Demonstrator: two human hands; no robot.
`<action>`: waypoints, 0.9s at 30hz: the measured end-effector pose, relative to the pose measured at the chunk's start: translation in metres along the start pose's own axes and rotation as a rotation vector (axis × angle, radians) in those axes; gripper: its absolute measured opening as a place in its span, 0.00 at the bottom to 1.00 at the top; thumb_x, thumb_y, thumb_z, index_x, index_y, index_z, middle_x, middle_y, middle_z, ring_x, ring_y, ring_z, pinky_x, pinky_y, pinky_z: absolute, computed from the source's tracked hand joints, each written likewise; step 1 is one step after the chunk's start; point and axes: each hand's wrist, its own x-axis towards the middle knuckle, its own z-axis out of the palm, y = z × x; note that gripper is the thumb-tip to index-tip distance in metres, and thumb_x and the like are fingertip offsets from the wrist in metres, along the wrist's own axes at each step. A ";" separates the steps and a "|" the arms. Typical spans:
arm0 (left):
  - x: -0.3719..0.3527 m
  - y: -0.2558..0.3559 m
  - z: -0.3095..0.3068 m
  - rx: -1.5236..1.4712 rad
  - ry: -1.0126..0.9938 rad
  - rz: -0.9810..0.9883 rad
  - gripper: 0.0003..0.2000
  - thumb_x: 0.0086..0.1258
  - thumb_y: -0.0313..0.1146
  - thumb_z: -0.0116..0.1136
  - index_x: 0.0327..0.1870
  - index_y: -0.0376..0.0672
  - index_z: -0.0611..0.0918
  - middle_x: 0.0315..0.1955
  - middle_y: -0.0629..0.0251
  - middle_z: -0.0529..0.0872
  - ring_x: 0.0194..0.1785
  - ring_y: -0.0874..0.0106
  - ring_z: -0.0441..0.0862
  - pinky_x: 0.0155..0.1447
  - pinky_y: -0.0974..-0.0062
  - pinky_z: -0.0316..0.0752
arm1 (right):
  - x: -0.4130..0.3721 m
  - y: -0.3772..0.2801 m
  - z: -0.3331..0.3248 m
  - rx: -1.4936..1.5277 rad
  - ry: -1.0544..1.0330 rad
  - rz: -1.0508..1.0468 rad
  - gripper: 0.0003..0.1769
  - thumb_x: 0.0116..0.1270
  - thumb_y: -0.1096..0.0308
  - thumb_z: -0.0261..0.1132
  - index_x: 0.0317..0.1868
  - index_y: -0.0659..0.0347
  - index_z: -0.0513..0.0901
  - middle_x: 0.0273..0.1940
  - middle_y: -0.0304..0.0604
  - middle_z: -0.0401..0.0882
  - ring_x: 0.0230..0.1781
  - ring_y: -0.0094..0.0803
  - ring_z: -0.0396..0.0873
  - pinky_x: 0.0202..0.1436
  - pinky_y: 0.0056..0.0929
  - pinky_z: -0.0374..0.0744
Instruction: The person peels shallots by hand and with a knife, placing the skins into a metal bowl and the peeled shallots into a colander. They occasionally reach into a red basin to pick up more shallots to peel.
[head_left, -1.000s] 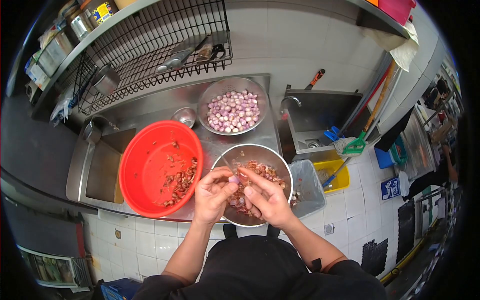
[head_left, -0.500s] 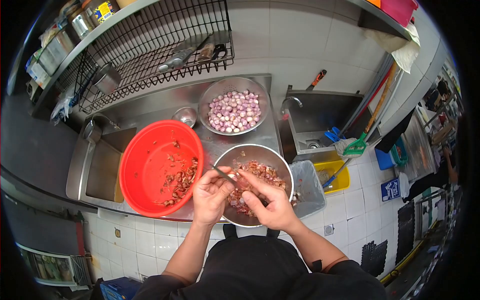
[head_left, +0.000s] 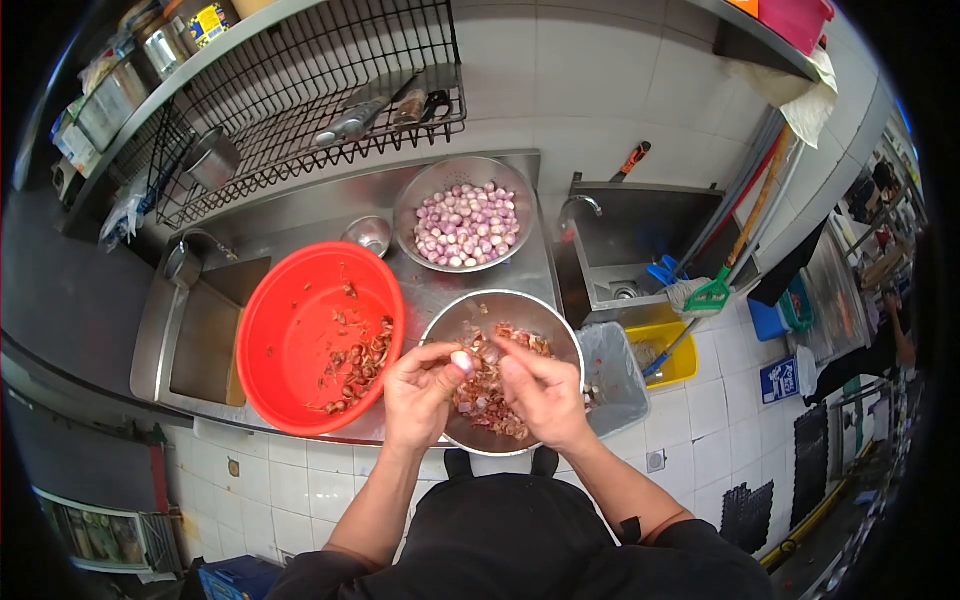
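And there's the small onion (head_left: 462, 361), smooth and pale, pinched in your left hand (head_left: 418, 400) over the centre-frame steel bowl (head_left: 452, 326); your right hand (head_left: 548, 402)'s grip, I can't tell.

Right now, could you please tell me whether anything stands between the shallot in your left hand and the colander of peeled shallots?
Nothing tall is visible between the shallot in my left hand and the colander; only the steel bowl's far rim, a bare counter strip and the colander's near rim.
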 end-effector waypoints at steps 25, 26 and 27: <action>-0.007 -0.065 -0.062 1.069 -0.143 -0.375 0.20 0.67 0.28 0.60 0.61 0.40 0.79 0.52 0.42 0.84 0.57 0.48 0.81 0.60 0.59 0.77 | -0.007 0.020 -0.019 -0.156 0.285 -0.180 0.15 0.81 0.65 0.50 0.42 0.66 0.79 0.22 0.35 0.75 0.21 0.17 0.72 0.23 0.21 0.70; -0.006 -0.057 -0.071 1.075 -0.117 -0.383 0.20 0.67 0.28 0.60 0.61 0.40 0.79 0.52 0.42 0.84 0.57 0.48 0.81 0.60 0.59 0.77 | 0.001 0.052 -0.027 -0.434 0.255 -0.211 0.15 0.80 0.64 0.52 0.43 0.68 0.79 0.23 0.39 0.76 0.22 0.22 0.74 0.25 0.26 0.72; -0.004 -0.050 -0.078 1.172 -0.096 -0.186 0.18 0.67 0.26 0.60 0.59 0.40 0.80 0.51 0.45 0.85 0.56 0.51 0.83 0.58 0.61 0.78 | 0.008 0.075 -0.036 -0.715 0.230 -0.248 0.16 0.79 0.64 0.53 0.44 0.71 0.79 0.24 0.43 0.76 0.24 0.26 0.75 0.28 0.31 0.74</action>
